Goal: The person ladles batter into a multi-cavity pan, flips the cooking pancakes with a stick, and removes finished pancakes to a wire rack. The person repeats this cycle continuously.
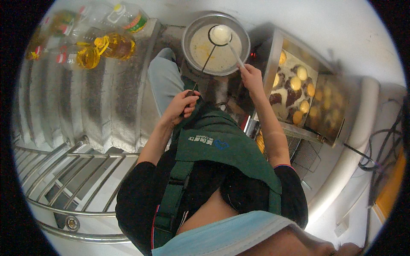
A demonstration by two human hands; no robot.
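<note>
In front of me stands a large metal basin (184,41) of pale, cream-coloured batter (200,52). My left hand (181,107) grips the dark handle of a long-stemmed round ladle (209,57), whose dark-rimmed head is over the batter. With my right hand (252,78) I hold a light-coloured spoon (236,55) by its handle. The spoon's bowl meets the ladle's head, and pale batter (221,33) shows there. Whether the ladle head touches the batter in the basin cannot be made out.
To the right is a metal deep fryer (272,57) with several golden round cakes (295,83) in dark, foamy oil. Wire racks (302,150) hang at its near side. Oil bottles (117,46) stand on the concrete stairs (109,83) at left, beside a metal railing (96,156).
</note>
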